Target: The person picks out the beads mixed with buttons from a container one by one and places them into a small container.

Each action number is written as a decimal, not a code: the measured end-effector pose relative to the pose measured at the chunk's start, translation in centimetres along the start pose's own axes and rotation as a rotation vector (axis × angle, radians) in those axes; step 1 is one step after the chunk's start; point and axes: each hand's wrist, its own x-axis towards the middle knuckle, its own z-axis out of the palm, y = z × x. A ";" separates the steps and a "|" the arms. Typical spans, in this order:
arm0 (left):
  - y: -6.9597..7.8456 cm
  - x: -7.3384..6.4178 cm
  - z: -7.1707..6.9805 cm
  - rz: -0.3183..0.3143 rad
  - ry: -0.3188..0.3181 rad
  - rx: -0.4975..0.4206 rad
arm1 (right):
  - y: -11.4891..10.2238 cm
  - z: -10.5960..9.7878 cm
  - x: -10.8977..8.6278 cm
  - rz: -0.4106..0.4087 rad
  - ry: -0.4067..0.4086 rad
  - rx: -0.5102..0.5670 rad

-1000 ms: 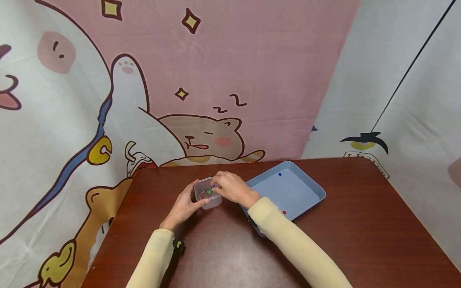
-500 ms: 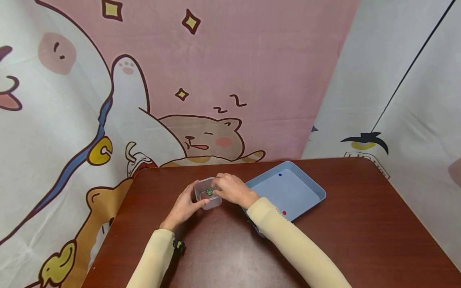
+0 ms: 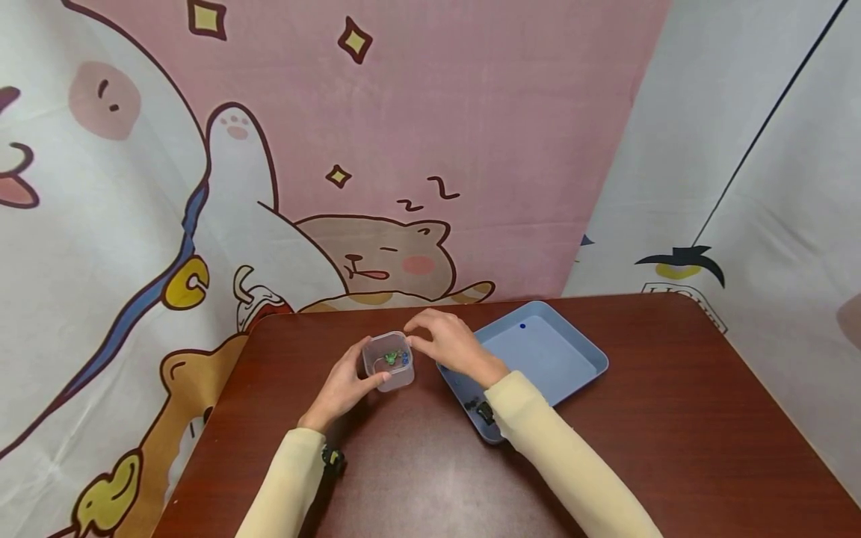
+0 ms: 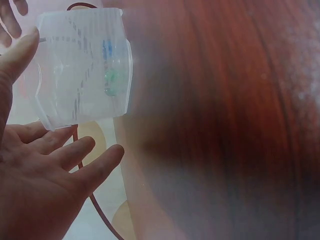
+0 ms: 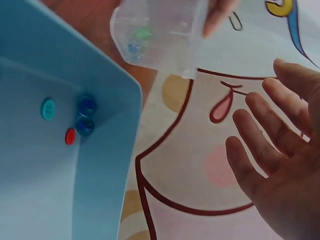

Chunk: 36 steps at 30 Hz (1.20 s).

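My left hand (image 3: pixel 343 390) holds a small clear plastic container (image 3: pixel 395 379) by its sides, thumb at the near side, fingers at the far left. Inside are green pieces (image 3: pixel 391 359) and blue pieces (image 3: pixel 405 359), visible through the wall in both wrist views. Just right of the container's rim hovers my right hand (image 3: pixel 452 345); in the right wrist view its fingers (image 5: pixel 270 145) are spread and hold nothing. Beneath the right forearm lies a blue tray (image 3: pixel 554 362). The right wrist view shows a turquoise button (image 5: pixel 48 108), a red button (image 5: pixel 70 136) and two blue glassy beads (image 5: pixel 86 115) in it.
Both hands work over a brown wooden table (image 3: pixel 673 388). A dark blue piece (image 3: pixel 522 326) lies near the tray's far corner. Behind the table hangs a cartoon-printed cloth (image 3: pixel 525 149). The right sleeve (image 3: pixel 565 448) covers part of the tray.
My right hand has drawn out of the container to the right, its fingers now off the contents. Blue pieces now show beside the green ones. The left hand and container have stayed put.
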 end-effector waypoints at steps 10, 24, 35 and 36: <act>0.3 -0.1 0.0 -0.019 0.000 0.002 | 1.3 -1.7 -1.8 0.061 0.092 0.083; 0.3 -0.2 -0.1 -0.017 -0.005 0.004 | 3.1 -2.2 -4.1 0.098 0.065 0.082; 0.2 -0.2 -0.1 -0.026 -0.007 0.003 | 4.4 -1.9 -4.7 0.106 0.022 0.019; 0.2 -0.2 -0.1 -0.027 -0.007 0.003 | 4.5 -1.9 -4.8 0.100 0.021 0.016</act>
